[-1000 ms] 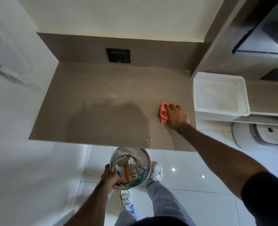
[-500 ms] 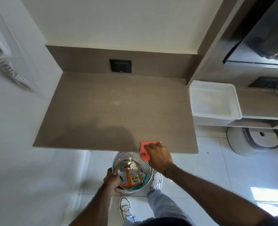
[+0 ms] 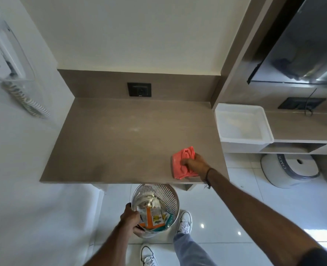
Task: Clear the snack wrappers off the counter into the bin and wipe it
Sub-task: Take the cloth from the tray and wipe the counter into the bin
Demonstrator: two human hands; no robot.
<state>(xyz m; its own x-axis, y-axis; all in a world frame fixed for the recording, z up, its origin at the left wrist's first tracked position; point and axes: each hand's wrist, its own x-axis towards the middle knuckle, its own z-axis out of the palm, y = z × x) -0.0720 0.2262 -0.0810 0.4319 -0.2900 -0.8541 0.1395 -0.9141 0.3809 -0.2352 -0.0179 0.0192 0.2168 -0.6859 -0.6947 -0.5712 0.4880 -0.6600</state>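
Note:
The brown counter (image 3: 120,143) carries no wrappers. A crumpled coral-pink cloth (image 3: 181,162) lies near its front right corner, and my right hand (image 3: 196,165) grips it, pressing it on the surface. Below the counter's front edge, my left hand (image 3: 131,220) holds a perforated metal bin (image 3: 166,196) by its near rim, tilted toward me. Several snack wrappers (image 3: 154,217), orange, white and teal, lie inside the bin.
A white plastic tray (image 3: 241,108) sits on a lower shelf right of the counter. A black socket (image 3: 139,89) is set in the backsplash. A wall phone with a coiled cord (image 3: 24,98) hangs at left. A white stool (image 3: 285,169) stands on the floor at right.
My right hand drew the cloth from the counter's right side to the front edge above the bin, then back right onto the front corner. The left hand kept hold of the bin.

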